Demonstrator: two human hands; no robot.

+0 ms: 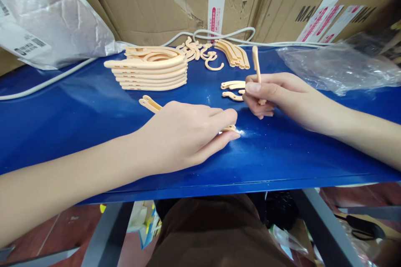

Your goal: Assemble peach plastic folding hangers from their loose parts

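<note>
Head view: at centre, the left hand (pixel 194 133) grips cream plastic hanger arms (pixel 153 102), middle hidden, their long axis apparently slanting from upper left to lower right. Right of centre, just beyond the lower-right tip, the right hand (pixel 272 91) pinches a cream piece (pixel 256 64), apparently a hook, held upright.

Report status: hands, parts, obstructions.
Left hand pinching beige piece. Right hand holding slim beige piece near upright. Stack of beige pieces beyond left hand. Clear plastic far right, touching neither hand.
</note>
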